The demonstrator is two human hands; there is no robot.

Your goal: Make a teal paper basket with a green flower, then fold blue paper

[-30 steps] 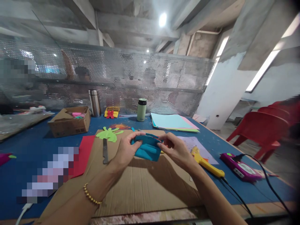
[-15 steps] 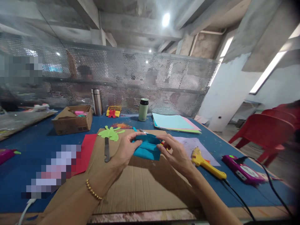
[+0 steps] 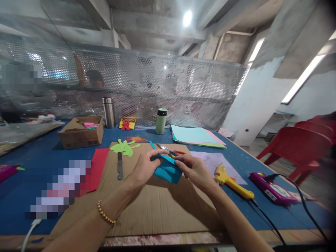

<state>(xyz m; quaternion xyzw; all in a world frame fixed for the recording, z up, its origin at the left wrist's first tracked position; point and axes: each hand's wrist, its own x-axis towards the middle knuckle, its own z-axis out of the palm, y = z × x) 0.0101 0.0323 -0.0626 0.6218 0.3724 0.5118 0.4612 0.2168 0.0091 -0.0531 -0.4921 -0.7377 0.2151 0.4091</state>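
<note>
A folded blue paper piece (image 3: 168,171) is held up over the brown cardboard sheet (image 3: 157,210). My left hand (image 3: 144,168) pinches its left upper edge, fingers closed. On the other side, my right hand (image 3: 195,169) grips the upper right corner between thumb and fingers. Scissors (image 3: 166,149) and something with red handles lie on the cardboard just behind the paper, partly covered by the hands. Green paper cutouts (image 3: 124,148) and a metal blade (image 3: 120,166) rest to the left of my left hand.
A yellow glue gun (image 3: 233,183) and a purple device (image 3: 273,189) with cables lie right. Red paper (image 3: 98,169) is left. Behind stand a cardboard box (image 3: 81,134), a steel flask (image 3: 109,113), a green bottle (image 3: 161,122) and a paper stack (image 3: 195,135).
The blue paper has tilted, its right side lower, and its upper fold looks less open. More of the scissors shows behind it. My right hand's fingers have drawn closer together.
</note>
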